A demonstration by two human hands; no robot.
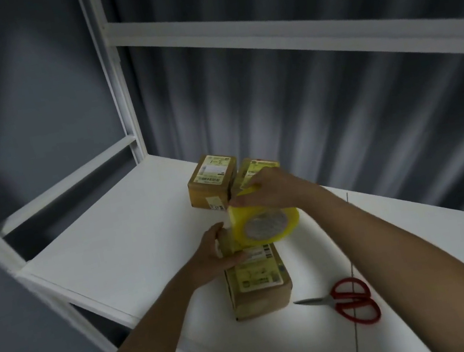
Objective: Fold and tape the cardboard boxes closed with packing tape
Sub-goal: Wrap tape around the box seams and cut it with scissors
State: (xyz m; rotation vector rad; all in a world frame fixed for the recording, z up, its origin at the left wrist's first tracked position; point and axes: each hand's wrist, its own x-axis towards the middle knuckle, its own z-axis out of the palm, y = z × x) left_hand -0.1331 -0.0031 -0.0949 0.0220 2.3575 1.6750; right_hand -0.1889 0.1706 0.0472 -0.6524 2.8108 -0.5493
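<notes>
Red-handled scissors [348,301] lie closed on the white table [130,239], just right of the nearest brown labelled cardboard box [258,283]. On that box's far end the left hand [216,253] rests, fingers seemingly curled over its edge, while the right hand [270,189] grips the yellow packing-tape roll [264,222] above it. Two more brown cardboard boxes [213,182] stand behind.

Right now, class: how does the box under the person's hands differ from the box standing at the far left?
The near box lies flat, label up; the far box stands on its own. The left hand grips the near box's end, while the right hand holds the tape roll over it; nothing touches the far box. Both are brown cardboard with yellow labels.
</notes>
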